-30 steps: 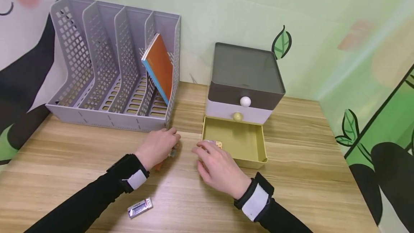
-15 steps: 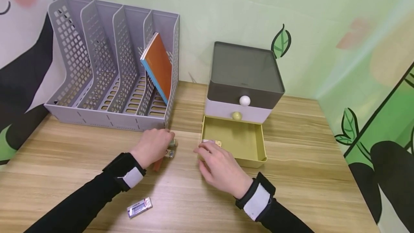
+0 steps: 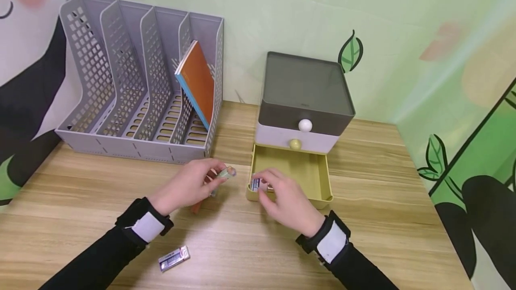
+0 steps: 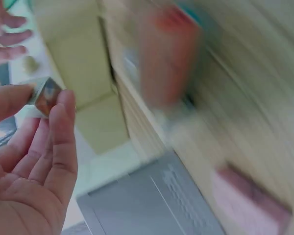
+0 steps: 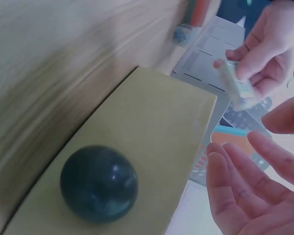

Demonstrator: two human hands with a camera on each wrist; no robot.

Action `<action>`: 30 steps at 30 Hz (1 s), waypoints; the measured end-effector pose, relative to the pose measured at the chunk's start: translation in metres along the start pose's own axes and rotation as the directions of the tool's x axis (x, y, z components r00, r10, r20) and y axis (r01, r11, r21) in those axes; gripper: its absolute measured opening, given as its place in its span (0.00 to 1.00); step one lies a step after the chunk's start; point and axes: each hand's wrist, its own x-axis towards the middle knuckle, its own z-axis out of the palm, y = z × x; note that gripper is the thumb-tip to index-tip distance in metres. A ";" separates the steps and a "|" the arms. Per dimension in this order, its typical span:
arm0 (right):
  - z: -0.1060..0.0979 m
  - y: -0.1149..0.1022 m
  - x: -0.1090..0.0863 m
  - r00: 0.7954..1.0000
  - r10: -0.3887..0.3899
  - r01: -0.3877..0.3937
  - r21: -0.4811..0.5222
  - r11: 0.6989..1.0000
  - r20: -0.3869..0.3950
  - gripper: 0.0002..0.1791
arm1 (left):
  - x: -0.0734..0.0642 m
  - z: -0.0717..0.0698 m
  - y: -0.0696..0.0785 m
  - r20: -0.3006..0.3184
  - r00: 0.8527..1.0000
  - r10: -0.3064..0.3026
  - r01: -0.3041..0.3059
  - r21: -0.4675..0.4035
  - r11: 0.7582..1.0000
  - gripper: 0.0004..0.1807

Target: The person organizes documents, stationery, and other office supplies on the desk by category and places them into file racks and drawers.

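Observation:
My left hand point(image 3: 187, 187) pinches a small eraser point(image 3: 227, 172) in a pale green sleeve between thumb and fingers, raised above the table. In the left wrist view the end of this eraser point(image 4: 46, 100) faces the camera. Under that hand lie an orange-red block point(image 3: 196, 207) and another small wrapped piece point(image 3: 213, 191), partly hidden. My right hand point(image 3: 288, 200) hovers over the left front of the pulled-out yellow-green drawer point(image 3: 306, 171), fingers loosely bent. A small purple-and-white block point(image 3: 255, 184) shows in the drawer beside its fingertips. The right wrist view shows nothing between those fingers.
A purple-and-white wrapped eraser point(image 3: 174, 258) lies near the front. A grey file rack point(image 3: 133, 144) with an orange notebook point(image 3: 199, 84) stands back left. The drawer box point(image 3: 308, 84) has white and yellow knobs; a dark round knob point(image 5: 99, 183) fronts the open drawer.
My left hand has turned and lifted the pale green eraser off the table, toward the drawer. The right hand has shifted slightly right, exposing the purple-and-white block in the drawer.

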 end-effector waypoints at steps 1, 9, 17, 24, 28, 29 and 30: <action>-0.001 0.001 0.001 1.000 0.018 -0.018 0.039 0.999 -0.009 0.15 | 0.000 0.001 0.002 -0.004 1.000 -0.003 0.003 -0.063 0.998 0.12; -0.004 0.003 0.008 0.989 0.127 -0.101 0.298 0.949 -0.070 0.17 | 0.008 0.007 0.025 -0.039 0.999 -0.009 -0.004 -0.327 0.945 0.13; -0.007 0.005 0.011 0.972 0.196 -0.134 0.383 0.914 -0.129 0.17 | 0.015 0.015 0.034 -0.034 0.999 -0.016 0.003 -0.352 0.936 0.16; -0.006 0.008 0.012 0.967 0.223 -0.156 0.408 0.900 -0.124 0.15 | 0.020 0.021 0.038 -0.011 1.000 0.003 -0.007 -0.372 0.928 0.15; -0.006 0.009 0.012 0.965 0.233 -0.162 0.429 0.889 -0.119 0.12 | 0.023 0.025 0.039 -0.008 1.000 0.019 -0.021 -0.368 0.930 0.15; -0.006 0.010 0.012 0.965 0.237 -0.165 0.434 0.885 -0.116 0.12 | 0.024 0.025 0.038 -0.009 1.000 0.021 -0.023 -0.366 0.930 0.15; -0.006 0.010 0.012 0.964 0.242 -0.169 0.441 0.881 -0.112 0.12 | 0.024 0.026 0.038 -0.011 1.000 0.021 -0.023 -0.361 0.932 0.15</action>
